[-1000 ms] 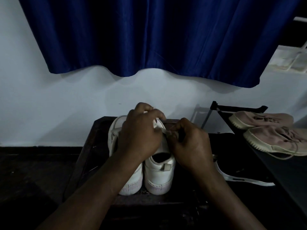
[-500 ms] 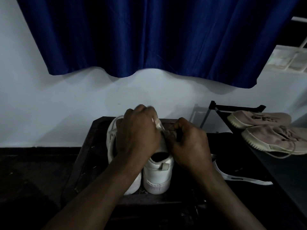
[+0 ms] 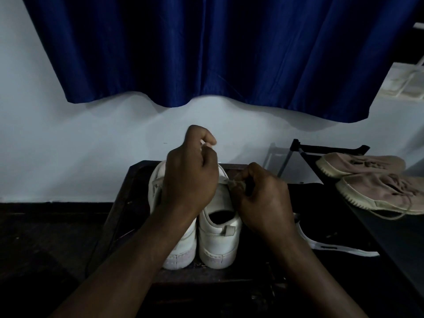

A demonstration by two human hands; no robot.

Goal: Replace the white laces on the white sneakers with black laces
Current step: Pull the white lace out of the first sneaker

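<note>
Head view: the left hand hung fisted above the sneakers, fingers pinching a white lace; the right hand pinched it just over them. Sneakers stood on the tabletop, toes pointing away.

bare forearms, left grip, right grip

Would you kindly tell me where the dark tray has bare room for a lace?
Free: the dark tray's strip between its left rim and the left white sneaker. Crowded: the middle, where the left hand and right hand pinch the white lace; the right, with striped black fabric and beige sneakers.
</note>
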